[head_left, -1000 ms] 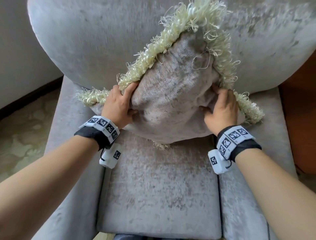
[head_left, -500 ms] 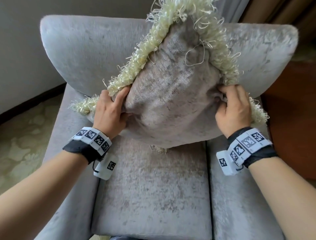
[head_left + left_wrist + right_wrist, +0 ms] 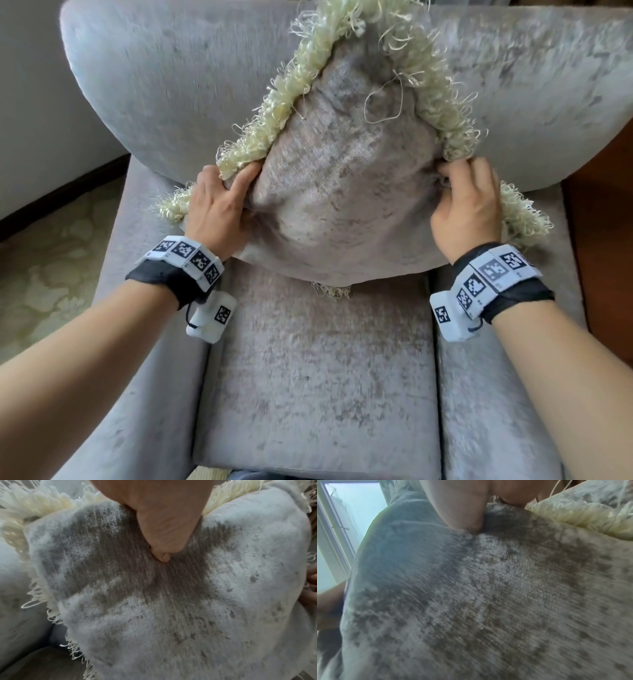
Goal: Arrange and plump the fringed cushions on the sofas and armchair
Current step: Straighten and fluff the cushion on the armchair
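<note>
A grey velvet cushion with a cream fringe stands on one corner against the backrest of a grey armchair. My left hand grips its left edge, thumb pressed into the fabric. My right hand grips the right edge, fingers curled into the cloth by the fringe. In both wrist views the cushion fills the picture, and a thumb digs into it. The cushion's lowest corner hangs just over the seat.
The seat pad in front of the cushion is bare, with padded arms on both sides. A pale patterned carpet lies at the left. A brown wooden surface is at the right. A window frame shows in the right wrist view.
Both hands have lifted the cushion up the backrest and moved further apart along its side edges. The right hand has shifted from pressing the face to gripping the edge.
</note>
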Available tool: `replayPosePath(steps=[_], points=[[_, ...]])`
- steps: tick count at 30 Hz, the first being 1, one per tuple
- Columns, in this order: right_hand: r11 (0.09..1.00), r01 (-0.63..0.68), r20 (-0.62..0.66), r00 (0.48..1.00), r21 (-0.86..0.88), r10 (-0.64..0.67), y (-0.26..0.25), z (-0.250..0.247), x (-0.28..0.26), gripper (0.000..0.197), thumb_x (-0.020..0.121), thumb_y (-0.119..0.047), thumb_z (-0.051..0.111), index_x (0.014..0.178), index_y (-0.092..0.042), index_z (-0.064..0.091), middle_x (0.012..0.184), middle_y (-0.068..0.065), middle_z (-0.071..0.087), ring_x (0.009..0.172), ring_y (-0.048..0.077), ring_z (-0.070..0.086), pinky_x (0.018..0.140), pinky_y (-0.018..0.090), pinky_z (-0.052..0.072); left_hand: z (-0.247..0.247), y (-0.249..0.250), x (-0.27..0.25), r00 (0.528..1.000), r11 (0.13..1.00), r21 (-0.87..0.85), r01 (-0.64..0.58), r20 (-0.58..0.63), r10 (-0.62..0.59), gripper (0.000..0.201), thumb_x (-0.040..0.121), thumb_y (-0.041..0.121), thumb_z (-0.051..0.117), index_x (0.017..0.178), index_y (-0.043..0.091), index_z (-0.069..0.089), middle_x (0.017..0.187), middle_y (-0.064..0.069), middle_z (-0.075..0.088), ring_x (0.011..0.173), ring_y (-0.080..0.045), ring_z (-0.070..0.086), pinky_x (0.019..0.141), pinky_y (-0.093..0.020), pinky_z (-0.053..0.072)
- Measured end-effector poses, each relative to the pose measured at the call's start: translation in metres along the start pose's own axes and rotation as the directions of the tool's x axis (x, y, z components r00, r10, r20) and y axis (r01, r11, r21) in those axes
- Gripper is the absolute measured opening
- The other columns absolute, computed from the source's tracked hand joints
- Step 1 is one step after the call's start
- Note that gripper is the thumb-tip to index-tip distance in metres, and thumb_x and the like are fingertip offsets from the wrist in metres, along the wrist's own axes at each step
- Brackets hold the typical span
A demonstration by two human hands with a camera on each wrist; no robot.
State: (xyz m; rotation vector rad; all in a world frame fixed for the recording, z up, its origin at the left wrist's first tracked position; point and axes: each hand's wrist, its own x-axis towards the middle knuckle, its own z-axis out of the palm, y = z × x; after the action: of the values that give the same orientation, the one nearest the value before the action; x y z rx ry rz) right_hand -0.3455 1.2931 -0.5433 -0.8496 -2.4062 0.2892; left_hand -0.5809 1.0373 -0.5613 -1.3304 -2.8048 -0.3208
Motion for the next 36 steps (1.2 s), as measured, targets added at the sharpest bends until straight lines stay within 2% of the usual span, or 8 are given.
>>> replayPosePath(steps=[5,8,12,16,27,32,34,36], points=[[0.998,0.035,0.014,0.999,-0.05,-0.034,0.0,0.001,-0.003,0.036,0.076,0.011,0.045,0.105,-0.007,0.055,0.098,0.023,0.051,0.089,0.042,0.05,0.073,0.046,0.044,0.001,-0.006,0.0,0.998,0.998,0.035,-0.056,-0.032,0.057,0.091,0.064,0.003,0.077,0.14,0.024,0.031,0.103,-0.024,0.043,0.089,-0.038,0.044,0.071,-0.047,0.042],[0.999,0.023,0.003,1.0,-0.034,-0.023,0.008,0.007,-0.008,0.04,0.073,0.012,0.046,0.105,-0.012,0.048,0.099,0.026,0.051,0.088,0.043,0.05,0.073,0.046,0.042,0.001,-0.006,0.005,0.995,0.995,0.085,-0.056,-0.083,0.063,0.086,0.066,0.002,0.074,0.14,0.022,0.035,0.103,-0.022,0.043,0.089,-0.035,0.042,0.068,-0.042,0.035],[0.999,0.007,0.026,1.0,-0.044,-0.005,0.016,0.021,-0.018,0.044,0.069,0.012,0.044,0.105,-0.014,0.042,0.103,0.029,0.052,0.09,0.047,0.051,0.077,0.048,0.041,0.016,-0.007,0.006,0.998,0.996,0.067,-0.063,-0.012,0.064,0.09,0.067,0.004,0.078,0.142,0.021,0.032,0.103,-0.025,0.044,0.083,-0.036,0.046,0.063,-0.038,0.032],[0.997,-0.036,-0.003,0.999,0.062,0.036,0.011,0.028,-0.011,0.042,0.067,0.01,0.039,0.104,-0.007,0.052,0.104,0.029,0.053,0.092,0.048,0.052,0.078,0.048,0.044,0.025,-0.007,0.008,0.999,0.997,0.064,-0.042,0.029,0.04,0.088,0.073,0.008,0.077,0.144,0.021,0.026,0.107,-0.027,0.044,0.084,-0.039,0.047,0.062,-0.043,0.038],[0.986,0.046,-0.12,0.992,0.163,-0.026,-0.001,-0.005,0.003,0.033,0.081,0.009,0.048,0.103,-0.006,0.067,0.097,0.02,0.057,0.086,0.044,0.058,0.076,0.047,0.05,0.0,-0.013,0.001,0.994,0.996,0.002,-0.085,0.074,0.085,0.095,0.069,0.012,0.08,0.144,0.022,0.022,0.105,-0.027,0.043,0.088,-0.04,0.045,0.071,-0.049,0.044],[0.995,0.043,-0.055,0.998,0.096,-0.037,-0.005,0.011,0.002,0.037,0.08,0.01,0.046,0.107,-0.008,0.064,0.099,0.02,0.056,0.091,0.04,0.052,0.079,0.046,0.046,0.007,-0.016,-0.003,0.994,0.999,-0.005,-0.05,0.096,0.05,0.094,0.07,0.017,0.08,0.144,0.022,0.022,0.102,-0.026,0.043,0.089,-0.04,0.044,0.071,-0.05,0.041],[0.999,0.029,-0.022,0.999,0.038,-0.028,-0.001,0.02,-0.002,0.038,0.082,0.006,0.046,0.112,-0.012,0.061,0.102,0.019,0.055,0.093,0.04,0.05,0.082,0.047,0.044,0.011,-0.014,0.0,0.993,1.0,0.017,-0.022,0.114,0.02,0.093,0.072,0.02,0.079,0.145,0.023,0.021,0.106,-0.027,0.043,0.093,-0.041,0.044,0.077,-0.053,0.042],[1.0,0.031,-0.023,0.999,-0.001,-0.031,0.002,0.027,-0.005,0.034,0.087,-0.001,0.049,0.117,-0.017,0.057,0.109,0.019,0.055,0.097,0.04,0.049,0.086,0.048,0.043,0.013,-0.013,0.004,0.991,0.999,0.054,0.004,0.133,-0.011,0.096,0.072,0.022,0.078,0.146,0.027,0.017,0.117,-0.027,0.04,0.103,-0.043,0.041,0.089,-0.058,0.039]])
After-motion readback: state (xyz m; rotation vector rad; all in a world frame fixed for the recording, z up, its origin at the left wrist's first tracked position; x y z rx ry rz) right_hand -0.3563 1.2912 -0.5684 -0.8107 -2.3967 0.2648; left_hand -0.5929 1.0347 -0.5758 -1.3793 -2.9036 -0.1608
